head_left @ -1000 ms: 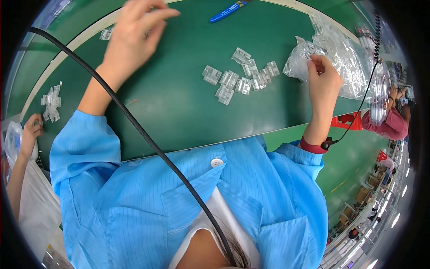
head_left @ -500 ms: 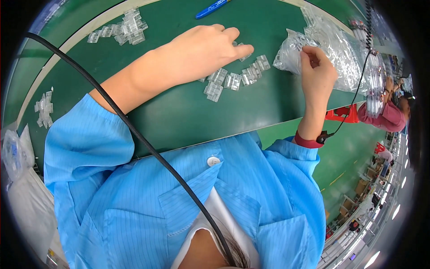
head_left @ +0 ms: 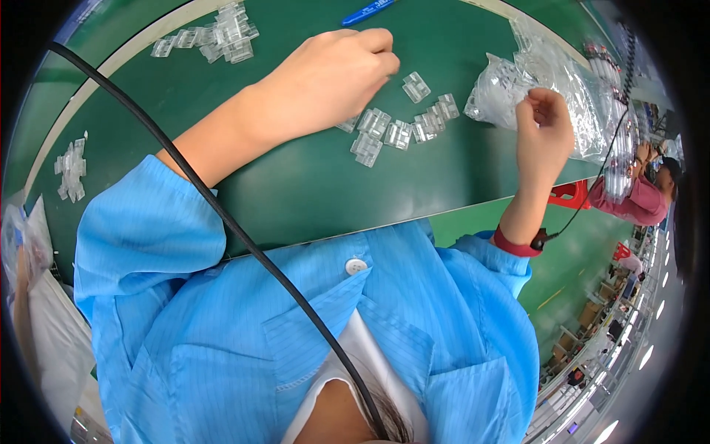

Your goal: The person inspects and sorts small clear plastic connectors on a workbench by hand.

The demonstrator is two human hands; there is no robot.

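My left hand (head_left: 344,70) hangs over the green table with its fingers curled closed. Whatever is inside it is hidden. Just right of it lies a single clear plastic piece (head_left: 416,87), apart from the fingers. Below is a bent row of several similar clear plastic pieces (head_left: 398,135), partly covered by the hand at its left end. My right hand (head_left: 545,129) is raised in front of a clear plastic bag (head_left: 494,90), thumb and fingers bent toward each other. I cannot make out anything between them. A red band (head_left: 515,243) circles the right wrist.
Clear pieces are heaped (head_left: 231,33) at the far left, with another cluster (head_left: 72,170) at the left edge. A blue pen (head_left: 367,12) lies at the back. A black cable (head_left: 244,238) crosses in front of me. Another person (head_left: 640,198) sits at far right.
My left hand has drawn back leftward and uncovered the single clear piece, its extended finger now curled in. My right hand stays near the bag. The whole view has shifted slightly.
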